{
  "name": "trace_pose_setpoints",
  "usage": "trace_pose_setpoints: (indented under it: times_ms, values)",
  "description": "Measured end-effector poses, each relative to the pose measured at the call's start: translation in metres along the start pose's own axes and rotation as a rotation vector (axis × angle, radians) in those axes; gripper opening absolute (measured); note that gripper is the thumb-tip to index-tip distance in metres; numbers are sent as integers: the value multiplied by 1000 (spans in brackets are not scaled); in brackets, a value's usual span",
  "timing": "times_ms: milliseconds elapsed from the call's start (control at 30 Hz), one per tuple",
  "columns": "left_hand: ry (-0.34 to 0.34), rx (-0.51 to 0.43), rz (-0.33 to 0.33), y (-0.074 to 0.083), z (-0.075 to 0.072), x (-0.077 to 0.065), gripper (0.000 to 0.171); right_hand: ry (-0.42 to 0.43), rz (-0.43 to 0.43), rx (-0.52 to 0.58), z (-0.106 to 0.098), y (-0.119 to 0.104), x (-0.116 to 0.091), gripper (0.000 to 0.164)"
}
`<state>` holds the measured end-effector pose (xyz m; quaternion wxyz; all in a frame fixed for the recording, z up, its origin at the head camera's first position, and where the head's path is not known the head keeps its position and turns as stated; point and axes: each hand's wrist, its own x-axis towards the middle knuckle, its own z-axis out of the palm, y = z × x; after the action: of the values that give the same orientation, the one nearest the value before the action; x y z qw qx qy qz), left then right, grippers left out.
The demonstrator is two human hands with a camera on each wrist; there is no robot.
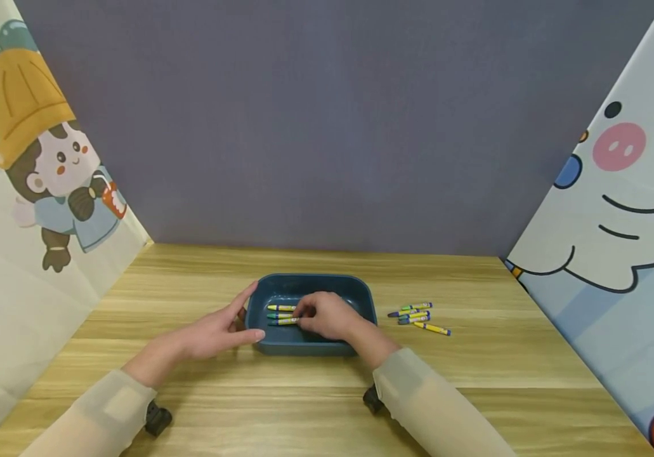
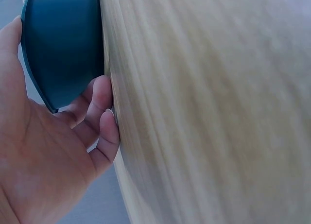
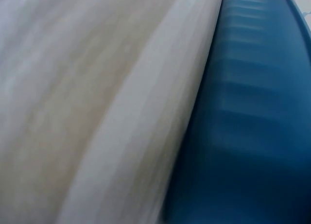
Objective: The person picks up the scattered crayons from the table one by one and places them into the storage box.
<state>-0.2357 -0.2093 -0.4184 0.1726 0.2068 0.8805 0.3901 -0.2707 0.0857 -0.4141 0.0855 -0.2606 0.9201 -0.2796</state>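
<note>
A dark blue rectangular tray [image 1: 312, 348] stands on the table. My left hand [image 1: 212, 331] holds its left end, thumb at the near corner and index finger along the far corner; the other fingers [image 2: 101, 93] curl against its outer wall. Inside the tray lie a yellow crayon [image 1: 281, 308], a green crayon [image 1: 278, 315] and a dark teal crayon [image 1: 283, 322], roughly parallel, tips to the left. Reaching over the near rim, my right hand [image 1: 329, 315] pinches the right end of the dark teal crayon. Its fingers partly cover the crayons' right ends.
Several crayons in yellow wrappers [image 1: 415, 316] lie in a loose pile on the wooden table [image 1: 281, 406], right of the tray. One yellow crayon [image 1: 435, 329] points toward the near right. A grey panel [image 1: 327, 139] rises behind, with printed cloth walls on both sides.
</note>
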Motion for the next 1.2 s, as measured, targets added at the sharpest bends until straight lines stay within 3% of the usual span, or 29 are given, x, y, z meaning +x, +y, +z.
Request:
trace_pose_setpoints:
  times_ms: [667,1200]
  values:
    - [2,3,-14,0,0,-1,106,-39,1,-46,4,2,2,10]
    - [-1,-3,-6,0,0,0,106,-31,12,-4,4,2,1,10]
